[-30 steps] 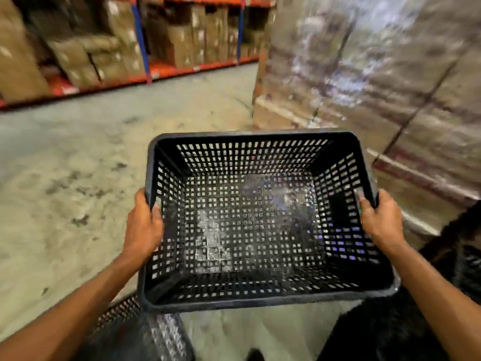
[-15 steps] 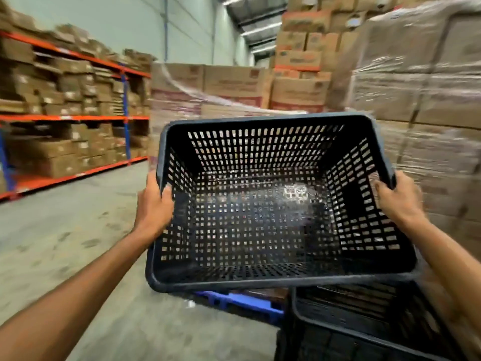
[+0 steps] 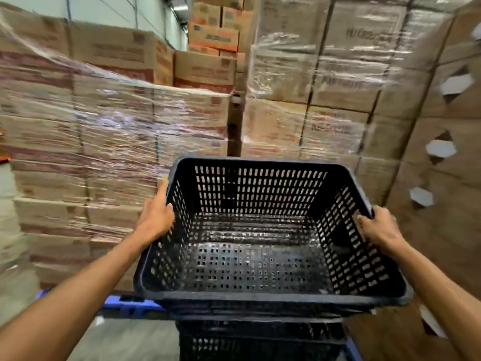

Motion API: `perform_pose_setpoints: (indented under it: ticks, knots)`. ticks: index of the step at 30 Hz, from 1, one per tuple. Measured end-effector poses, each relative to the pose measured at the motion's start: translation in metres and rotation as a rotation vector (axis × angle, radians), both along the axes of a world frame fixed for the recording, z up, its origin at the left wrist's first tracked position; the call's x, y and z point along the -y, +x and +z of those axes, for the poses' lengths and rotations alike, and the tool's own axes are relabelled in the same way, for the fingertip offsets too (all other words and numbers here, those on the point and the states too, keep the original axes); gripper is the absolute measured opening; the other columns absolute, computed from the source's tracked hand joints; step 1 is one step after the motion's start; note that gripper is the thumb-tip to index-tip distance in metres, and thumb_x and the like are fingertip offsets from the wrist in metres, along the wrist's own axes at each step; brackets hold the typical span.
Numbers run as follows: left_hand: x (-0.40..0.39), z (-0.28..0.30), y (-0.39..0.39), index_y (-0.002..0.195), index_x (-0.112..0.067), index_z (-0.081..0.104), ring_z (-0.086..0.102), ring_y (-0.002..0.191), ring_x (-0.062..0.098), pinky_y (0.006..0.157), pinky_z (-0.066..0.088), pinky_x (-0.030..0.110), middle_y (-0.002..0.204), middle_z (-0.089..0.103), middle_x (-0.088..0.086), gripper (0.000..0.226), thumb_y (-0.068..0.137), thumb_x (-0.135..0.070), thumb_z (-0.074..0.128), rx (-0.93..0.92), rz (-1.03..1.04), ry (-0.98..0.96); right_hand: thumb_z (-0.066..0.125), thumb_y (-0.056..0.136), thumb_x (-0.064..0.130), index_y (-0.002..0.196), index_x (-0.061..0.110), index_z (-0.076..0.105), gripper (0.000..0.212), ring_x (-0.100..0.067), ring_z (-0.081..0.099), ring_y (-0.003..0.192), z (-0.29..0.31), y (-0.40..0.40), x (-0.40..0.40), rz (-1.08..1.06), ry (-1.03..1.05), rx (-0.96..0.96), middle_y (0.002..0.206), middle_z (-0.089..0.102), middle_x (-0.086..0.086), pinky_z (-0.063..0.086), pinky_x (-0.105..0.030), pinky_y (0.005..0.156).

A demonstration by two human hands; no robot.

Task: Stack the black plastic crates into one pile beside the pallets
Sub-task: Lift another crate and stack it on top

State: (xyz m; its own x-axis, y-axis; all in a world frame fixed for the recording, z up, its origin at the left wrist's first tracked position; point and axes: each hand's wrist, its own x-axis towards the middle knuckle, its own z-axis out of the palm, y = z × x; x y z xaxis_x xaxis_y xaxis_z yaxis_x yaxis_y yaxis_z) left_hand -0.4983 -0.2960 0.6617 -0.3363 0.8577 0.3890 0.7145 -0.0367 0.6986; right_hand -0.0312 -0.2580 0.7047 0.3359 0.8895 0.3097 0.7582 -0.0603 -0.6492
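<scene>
Both hands—left (image 3: pixel 156 217), right (image 3: pixel 380 229)—clamped on black crate (image 3: pixel 260 261) rims, above crate pile (image 3: pixel 260 337).

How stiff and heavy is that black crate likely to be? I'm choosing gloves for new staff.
The black crate is probably light for its size: its walls and floor are perforated, and it looks empty. It seems rigid, with a straight rim between the left hand and right hand. Smooth plastic might be slippery.

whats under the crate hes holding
Directly under the held crate sits a pile of black crates. Its base and the floor beneath are hidden.
</scene>
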Motion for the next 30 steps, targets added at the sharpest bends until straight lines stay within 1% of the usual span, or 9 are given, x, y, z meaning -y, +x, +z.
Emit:
perform_pose_setpoints:
  ticks: [5,9,11,13,16,21,26,28,30]
  knots:
    - [-0.032,-0.014,0.031,0.13,-0.021,0.042,0.059,0.1,0.037,0.084,0.048,0.042,0.112,0.064,0.017,0.054,0.081,0.001,0.046,-0.078,0.052,-0.11,0.056,0.086,0.018,0.096,0.002,0.062,0.02,-0.035,0.062,0.093,-0.025,0.026,-0.065,0.06,-0.17,0.015,0.097,0.065,-0.02,0.043,-0.031,0.07]
    - [-0.057,-0.028,0.038,0.132,-0.021,0.045,0.06,0.096,0.038,0.07,0.041,0.034,0.11,0.065,0.022,0.056,0.081,0.002,0.048,-0.157,0.114,-0.22,0.057,0.086,0.019,0.093,0.003,0.061,0.018,-0.029,0.058,0.082,-0.045,0.027,-0.102,0.08,-0.309,0.038,0.089,0.062,-0.017,0.041,-0.029,0.067]
    - [-0.073,-0.029,0.041,0.123,-0.024,0.048,0.062,0.087,0.036,0.064,0.042,0.031,0.102,0.065,0.02,0.048,0.083,0.001,0.049,-0.138,0.138,-0.276,0.056,0.085,0.017,0.089,0.005,0.059,0.012,-0.03,0.058,0.081,-0.053,0.027,-0.115,0.063,-0.354,0.053,0.086,0.059,-0.016,0.041,-0.029,0.067]
    - [-0.089,-0.033,0.041,0.118,-0.019,0.049,0.064,0.083,0.037,0.066,0.053,0.039,0.096,0.065,0.02,0.04,0.083,0.001,0.048,-0.052,0.098,-0.3,0.057,0.084,0.015,0.09,0.003,0.057,0.013,-0.032,0.06,0.079,-0.062,0.029,-0.126,0.06,-0.407,0.046,0.081,0.059,-0.016,0.043,-0.03,0.064]
    - [-0.12,-0.049,0.029,0.124,-0.017,0.047,0.065,0.089,0.043,0.075,0.056,0.05,0.099,0.066,0.026,0.045,0.083,0.001,0.045,-0.02,0.057,-0.374,0.058,0.084,0.015,0.102,-0.004,0.057,0.027,-0.029,0.057,0.071,-0.073,0.036,-0.15,0.072,-0.488,0.041,0.081,0.059,-0.018,0.044,-0.031,0.059]
    - [-0.138,-0.055,0.028,0.121,-0.024,0.047,0.064,0.079,0.039,0.067,0.055,0.045,0.095,0.066,0.022,0.049,0.079,0.002,0.044,-0.017,0.041,-0.376,0.056,0.087,0.019,0.115,-0.004,0.054,0.037,-0.037,0.059,0.1,-0.075,0.034,-0.167,0.052,-0.479,0.097,0.111,0.061,-0.025,0.046,-0.033,0.076]
    - [-0.135,-0.051,0.034,0.126,-0.015,0.047,0.058,0.06,0.028,0.053,0.052,0.038,0.083,0.063,0.015,0.05,0.081,0.007,0.041,-0.038,0.037,-0.368,0.045,0.094,0.027,0.121,-0.008,0.053,0.045,-0.04,0.055,0.112,-0.072,0.026,-0.166,0.019,-0.486,0.14,0.122,0.057,-0.028,0.044,-0.036,0.086]
    - [-0.131,-0.046,0.04,0.132,-0.012,0.042,0.058,0.058,0.027,0.048,0.048,0.035,0.079,0.061,0.012,0.052,0.084,0.008,0.041,-0.054,0.038,-0.377,0.046,0.095,0.019,0.119,-0.011,0.054,0.04,-0.039,0.058,0.104,-0.067,0.025,-0.163,0.038,-0.515,0.135,0.119,0.058,-0.03,0.045,-0.033,0.077]
    - [-0.125,-0.039,0.046,0.135,-0.006,0.041,0.059,0.067,0.025,0.055,0.049,0.03,0.1,0.064,0.016,0.052,0.085,0.009,0.043,-0.105,0.047,-0.385,0.046,0.093,0.006,0.109,-0.016,0.056,0.029,-0.032,0.056,0.075,-0.06,0.023,-0.153,0.07,-0.537,0.102,0.099,0.061,-0.031,0.046,-0.022,0.052]
